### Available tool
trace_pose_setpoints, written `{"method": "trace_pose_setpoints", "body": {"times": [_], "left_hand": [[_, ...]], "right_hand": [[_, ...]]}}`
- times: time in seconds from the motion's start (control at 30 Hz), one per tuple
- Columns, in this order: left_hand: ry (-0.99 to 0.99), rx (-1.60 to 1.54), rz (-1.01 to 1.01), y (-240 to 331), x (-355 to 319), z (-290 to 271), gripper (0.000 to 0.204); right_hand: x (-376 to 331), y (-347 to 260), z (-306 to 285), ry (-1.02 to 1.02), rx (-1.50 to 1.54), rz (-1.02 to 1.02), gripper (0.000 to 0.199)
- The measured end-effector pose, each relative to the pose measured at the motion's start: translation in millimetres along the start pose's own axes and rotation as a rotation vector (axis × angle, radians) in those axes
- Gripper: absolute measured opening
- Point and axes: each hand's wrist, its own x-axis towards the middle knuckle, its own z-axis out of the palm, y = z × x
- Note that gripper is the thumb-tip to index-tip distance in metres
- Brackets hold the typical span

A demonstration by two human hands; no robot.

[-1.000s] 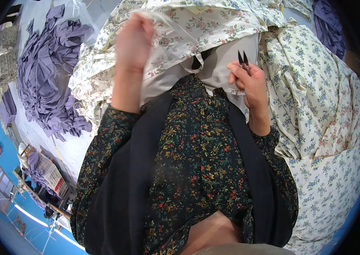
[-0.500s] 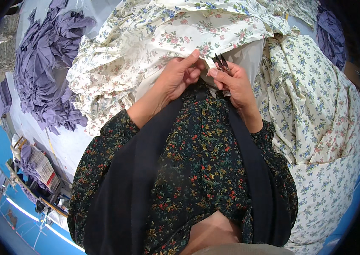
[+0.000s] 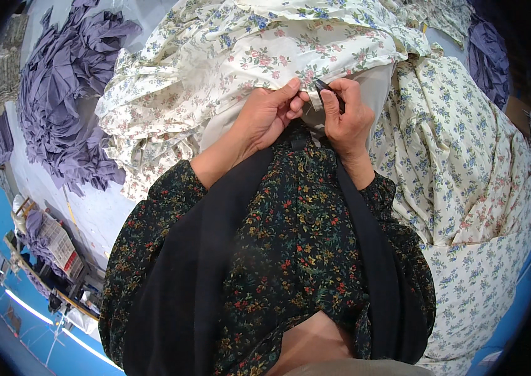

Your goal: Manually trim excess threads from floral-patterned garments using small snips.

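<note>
White cloth with a pink floral print (image 3: 262,58) spreads in front of me, its lower edge drawn toward my body. My left hand (image 3: 264,114) is closed, thumb and fingers pinching that edge. Just to the right, my right hand (image 3: 348,122) wraps round small black thread snips (image 3: 320,85), whose tips point up and left beside the cloth's corner. Most of the snips is covered by the fingers. Fine loose threads seem to hang between the two hands.
Crumpled purple fabric (image 3: 68,94) is heaped on the pale table (image 3: 87,216) at the left. White cloth with blue flowers (image 3: 460,150) lies piled on the right and drapes down. A rack holding fabric (image 3: 52,241) stands at lower left.
The snips have turned in my right hand; its fingers now cover more of them and the blades point further left. My left hand still pinches the cloth, shifted slightly.
</note>
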Motion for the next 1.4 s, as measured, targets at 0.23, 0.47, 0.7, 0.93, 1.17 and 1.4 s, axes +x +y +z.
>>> {"method": "trace_pose_setpoints", "body": {"times": [0.23,0.47,0.7,0.93,1.17,1.4], "left_hand": [[0.005,-0.008,-0.02,0,0,1,0.023],[0.087,0.224,-0.018,4,-8,1,0.024],[-0.109,1.1,-0.024,18,-20,-6,0.025],[0.026,1.71,1.219,37,-7,20,0.013],[0.082,1.065,0.54,42,6,11,0.019],[0.123,0.941,0.391,42,9,12,0.023]], "right_hand": [[0,3,0,0.011,0.051,0.022,0.016],[1,9,-13,-0.311,0.602,0.457,0.019],[7,4,-34,-0.663,1.085,0.907,0.018],[14,-3,-43,-0.454,1.404,0.702,0.022],[47,-11,-34,0.055,0.692,0.401,0.022],[36,-28,-1,0.057,0.543,0.173,0.016]]}}
